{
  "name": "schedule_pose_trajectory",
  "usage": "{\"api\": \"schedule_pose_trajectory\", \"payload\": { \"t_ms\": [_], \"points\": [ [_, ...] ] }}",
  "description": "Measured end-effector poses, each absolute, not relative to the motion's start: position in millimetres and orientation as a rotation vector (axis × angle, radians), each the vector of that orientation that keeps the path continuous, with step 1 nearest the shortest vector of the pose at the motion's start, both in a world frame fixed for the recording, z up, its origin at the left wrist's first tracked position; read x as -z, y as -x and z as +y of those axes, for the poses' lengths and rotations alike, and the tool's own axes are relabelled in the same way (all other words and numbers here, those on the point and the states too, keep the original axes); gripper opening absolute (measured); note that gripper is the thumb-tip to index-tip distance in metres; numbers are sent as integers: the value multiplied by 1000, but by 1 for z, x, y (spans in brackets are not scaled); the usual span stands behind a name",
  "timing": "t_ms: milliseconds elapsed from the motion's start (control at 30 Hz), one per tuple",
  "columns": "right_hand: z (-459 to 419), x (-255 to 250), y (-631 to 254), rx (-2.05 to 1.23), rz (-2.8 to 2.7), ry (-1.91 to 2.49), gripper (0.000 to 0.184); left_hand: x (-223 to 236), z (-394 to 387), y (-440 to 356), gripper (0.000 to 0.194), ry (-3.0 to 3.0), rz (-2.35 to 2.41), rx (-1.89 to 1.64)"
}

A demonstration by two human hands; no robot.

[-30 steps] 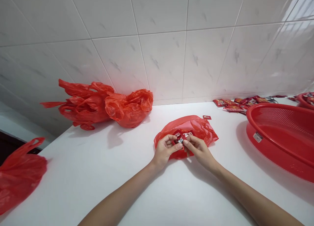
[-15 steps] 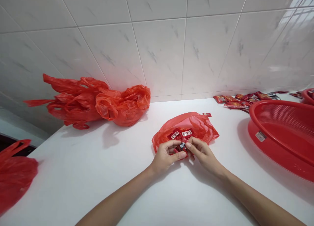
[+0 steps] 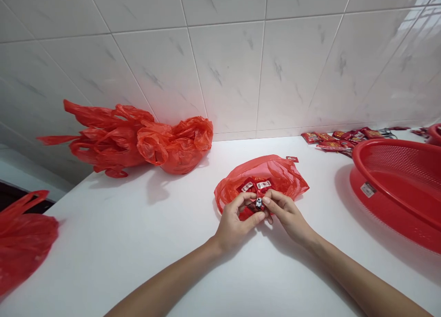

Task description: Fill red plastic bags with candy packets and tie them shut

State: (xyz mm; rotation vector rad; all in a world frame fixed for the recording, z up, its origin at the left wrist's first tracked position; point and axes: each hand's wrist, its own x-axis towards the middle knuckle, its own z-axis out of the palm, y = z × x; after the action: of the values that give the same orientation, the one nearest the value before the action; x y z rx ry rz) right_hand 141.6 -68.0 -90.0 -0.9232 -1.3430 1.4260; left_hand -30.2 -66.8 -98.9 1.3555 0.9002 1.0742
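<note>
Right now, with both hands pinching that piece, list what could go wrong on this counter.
The small silver-wrapped piece is pinched between the left hand and the right hand; it could slip and drop among the red packets below.

The thin red plastic bag lies loose on the smooth white counter, so it might slide or crumple if pressed, possibly spilling the packets.

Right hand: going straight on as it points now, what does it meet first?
The right hand meets the small red-and-silver packet, seemingly touching it; the left hand lies just beyond, depth unclear.
</note>
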Motion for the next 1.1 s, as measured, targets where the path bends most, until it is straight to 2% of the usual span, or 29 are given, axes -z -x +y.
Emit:
{"api": "schedule_pose_trajectory", "payload": {
  "t_ms": [133, 300, 433, 500, 633, 700, 767, 900, 1000, 1100],
  "points": [
    [-69, 89, -142, -1312, -1454, 978, 46, 101, -67, 28, 55, -1201, 868, -981],
    [-71, 95, -143, -1038, -1715, 1054, 48, 97, -67, 30, 33, -1234, 841, -999],
    [-72, 96, -142, -918, -1804, 1070, 48, 97, -69, 33, 28, -1298, 866, -1020],
    [-72, 94, -143, -861, -1807, 1057, 42, 98, -70, 32, 28, -1319, 893, -1042],
    [-67, 92, -149, -653, -1821, 1029, 19, 100, -64, 31, 28, -1314, 1007, -1133],
    [-62, 95, -154, -514, -1808, 1088, 16, 101, -57, 32, 27, -1338, 1094, -1189],
    [-56, 100, -159, -389, -1811, 1180, 17, 103, -49, 34, 27, -1395, 1178, -1225],
    [-47, 114, -165, -315, -1899, 1399, 35, 107, -35, 41, 43, -1548, 1277, -1216],
    [-44, 120, -166, -350, -1988, 1488, 43, 110, -28, 47, 33, -1765, 1287, -1125],
    [-44, 119, -164, -296, -2051, 1476, 39, 115, -26, 49, 31, -2017, 1277, -989]
  ]
}}
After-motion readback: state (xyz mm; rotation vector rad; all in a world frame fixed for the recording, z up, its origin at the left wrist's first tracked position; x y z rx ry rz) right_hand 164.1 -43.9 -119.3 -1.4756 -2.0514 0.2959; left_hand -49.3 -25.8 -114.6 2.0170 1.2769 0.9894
